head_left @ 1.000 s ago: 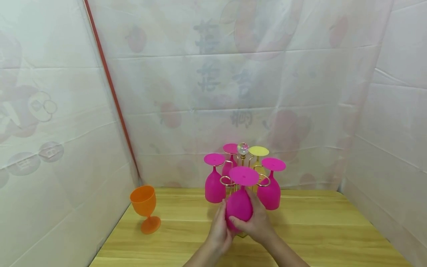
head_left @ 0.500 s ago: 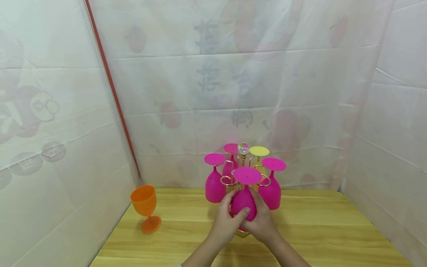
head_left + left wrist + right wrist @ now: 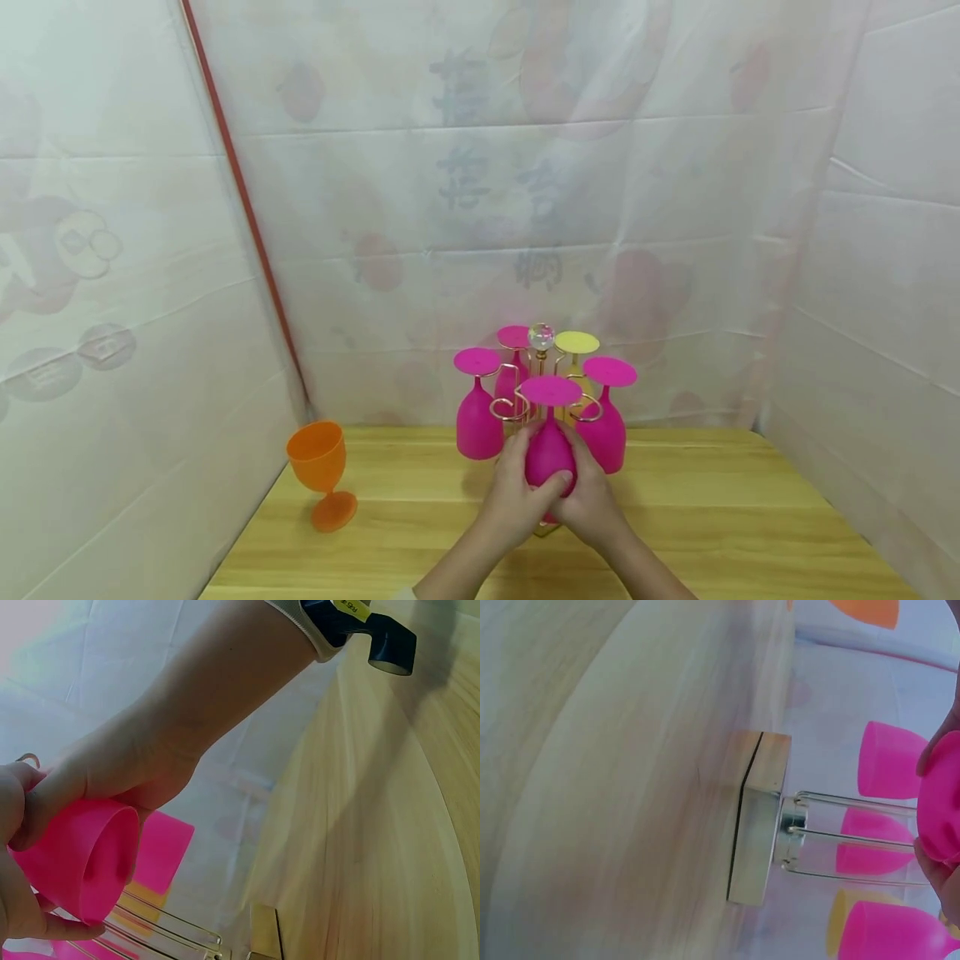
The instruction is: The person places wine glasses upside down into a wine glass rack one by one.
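Note:
Both hands hold an upside-down pink goblet [image 3: 551, 454] at the front of a gold wire goblet rack [image 3: 541, 337]. My left hand [image 3: 512, 492] wraps the bowl from the left, its thumb across the front. From the right, my right hand [image 3: 594, 497] grips the same bowl. Its round foot is up, between two curled wire hooks. In the left wrist view the bowl's mouth [image 3: 109, 862] shows between the hands. More goblets hang foot-up on the rack: a pink goblet [image 3: 480, 423] at left, a pink one [image 3: 602, 432] at right, and a pink and a yellow goblet [image 3: 577, 342] behind.
An orange goblet [image 3: 317, 458] stands upright on the wooden table [image 3: 405, 500] at left. The rack's gold base [image 3: 761, 825] sits on the table under the hanging bowls. Pale printed sheets [image 3: 420, 200] enclose the table's back and sides.
The left hand has risen, its thumb coming round the bowl's front. The held goblet has shifted slightly right and stands straighter, then stays nearly still. The view has shifted slightly.

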A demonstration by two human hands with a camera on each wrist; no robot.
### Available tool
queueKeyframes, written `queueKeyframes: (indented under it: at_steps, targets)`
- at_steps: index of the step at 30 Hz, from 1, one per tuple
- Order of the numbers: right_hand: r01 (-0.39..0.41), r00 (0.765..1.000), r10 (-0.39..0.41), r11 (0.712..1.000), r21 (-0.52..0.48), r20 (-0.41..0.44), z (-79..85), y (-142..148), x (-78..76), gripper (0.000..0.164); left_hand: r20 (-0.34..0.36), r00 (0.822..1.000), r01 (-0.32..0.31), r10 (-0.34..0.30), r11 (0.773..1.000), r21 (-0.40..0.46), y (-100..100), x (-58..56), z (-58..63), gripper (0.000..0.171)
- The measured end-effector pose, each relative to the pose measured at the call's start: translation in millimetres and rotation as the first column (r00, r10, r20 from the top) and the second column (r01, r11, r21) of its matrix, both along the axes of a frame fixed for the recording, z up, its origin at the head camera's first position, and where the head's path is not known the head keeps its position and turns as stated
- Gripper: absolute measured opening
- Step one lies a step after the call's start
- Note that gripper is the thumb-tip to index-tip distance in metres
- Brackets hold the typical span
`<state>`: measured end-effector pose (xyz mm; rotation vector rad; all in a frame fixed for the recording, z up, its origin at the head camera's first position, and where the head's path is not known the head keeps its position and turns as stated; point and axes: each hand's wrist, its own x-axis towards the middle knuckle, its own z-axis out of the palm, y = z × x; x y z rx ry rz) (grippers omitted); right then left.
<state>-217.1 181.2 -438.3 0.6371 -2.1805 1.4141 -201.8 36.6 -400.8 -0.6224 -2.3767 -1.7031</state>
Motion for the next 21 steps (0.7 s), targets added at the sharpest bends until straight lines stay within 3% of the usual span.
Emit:
queueKeyframes:
  at_steps: [8, 21]
  targets:
    - [0.009, 0.995, -0.005, 0.999, -0.042, 0.096, -4.9, 5.5, 0.0, 0.095, -0.030, 0.999, -0.015, 0.014, 0.999, -0.029, 3.7, -2.8, -0.4, 0.067]
    - [0.030, 0.990, -0.024, 0.999, -0.046, 0.137, -14.4, 11.5, -0.1, 0.103, -0.017, 1.000, -0.014, 0.013, 0.999, -0.041, 10.3, -9.4, -3.5, 0.064]
